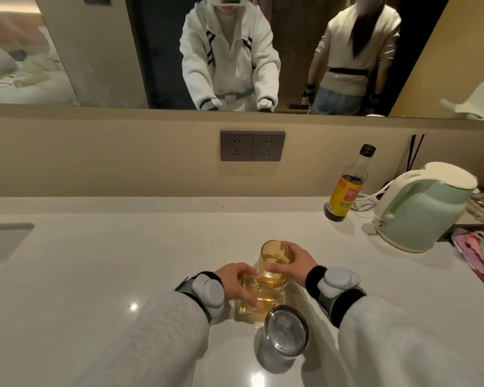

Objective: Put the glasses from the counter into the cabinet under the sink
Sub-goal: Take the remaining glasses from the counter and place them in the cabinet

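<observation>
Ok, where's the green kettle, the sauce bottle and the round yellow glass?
green kettle (422,213), head view, on its side wall.
sauce bottle (344,196), head view, on its yellow label.
round yellow glass (275,251), head view, on its rim, held by the right hand (296,263).

On the desk (123,261), two glasses at centre, a lidded jar (284,335) at 6 o'clock, bottle (347,188) and kettle (419,210) at 2 o'clock, sink (3,241) at 9

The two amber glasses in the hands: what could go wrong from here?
1. The right hand tilts the round amber glass against the square amber glass that the left hand holds; they may chip.
2. The grey glass stands just below both wrists; a sleeve could knock it over.
</observation>
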`<state>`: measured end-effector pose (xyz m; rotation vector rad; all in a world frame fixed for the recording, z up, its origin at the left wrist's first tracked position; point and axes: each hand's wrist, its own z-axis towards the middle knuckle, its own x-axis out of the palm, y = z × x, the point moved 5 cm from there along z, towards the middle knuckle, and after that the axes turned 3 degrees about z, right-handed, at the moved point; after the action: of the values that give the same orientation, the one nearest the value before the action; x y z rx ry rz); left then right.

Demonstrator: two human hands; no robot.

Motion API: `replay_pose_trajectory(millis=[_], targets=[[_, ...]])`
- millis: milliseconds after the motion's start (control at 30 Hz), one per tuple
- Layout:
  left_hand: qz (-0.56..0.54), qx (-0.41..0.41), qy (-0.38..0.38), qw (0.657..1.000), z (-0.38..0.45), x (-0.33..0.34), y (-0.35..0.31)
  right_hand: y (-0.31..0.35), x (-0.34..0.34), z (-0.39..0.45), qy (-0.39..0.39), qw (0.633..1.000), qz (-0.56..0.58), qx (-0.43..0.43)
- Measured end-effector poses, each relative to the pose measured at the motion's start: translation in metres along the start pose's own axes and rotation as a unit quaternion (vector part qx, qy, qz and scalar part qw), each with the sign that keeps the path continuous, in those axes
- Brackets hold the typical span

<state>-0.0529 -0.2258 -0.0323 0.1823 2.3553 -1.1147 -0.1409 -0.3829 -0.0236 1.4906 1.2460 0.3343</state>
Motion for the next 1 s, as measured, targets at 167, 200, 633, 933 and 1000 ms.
replay_pose_trajectory(millis=[167, 200, 633, 933, 1000], targets=[[0.028, 0.005, 0.017, 0.999, -0.001, 0.002, -0.002, -0.002, 0.000, 0.002, 0.001, 1.000, 0.008, 0.000], [0.034, 0.006, 0.013, 0.999, -0.002, 0.002, -0.002, -0.001, -0.001, 0.002, 0.001, 1.000, 0.008, -0.002], [-0.012, 0.053, -0.072, 0.996, -0.022, -0.009, 0.022, 0.003, 0.001, 0.000, -0.002, 1.000, 0.014, -0.013], [-0.034, 0.046, -0.158, 0.986, -0.041, -0.021, 0.047, 0.005, 0.001, -0.005, -0.008, 0.999, 0.030, -0.015], [-0.039, 0.046, -0.170, 0.984, -0.044, -0.021, 0.050, 0.006, 0.002, -0.006, -0.008, 0.999, 0.031, -0.016]])
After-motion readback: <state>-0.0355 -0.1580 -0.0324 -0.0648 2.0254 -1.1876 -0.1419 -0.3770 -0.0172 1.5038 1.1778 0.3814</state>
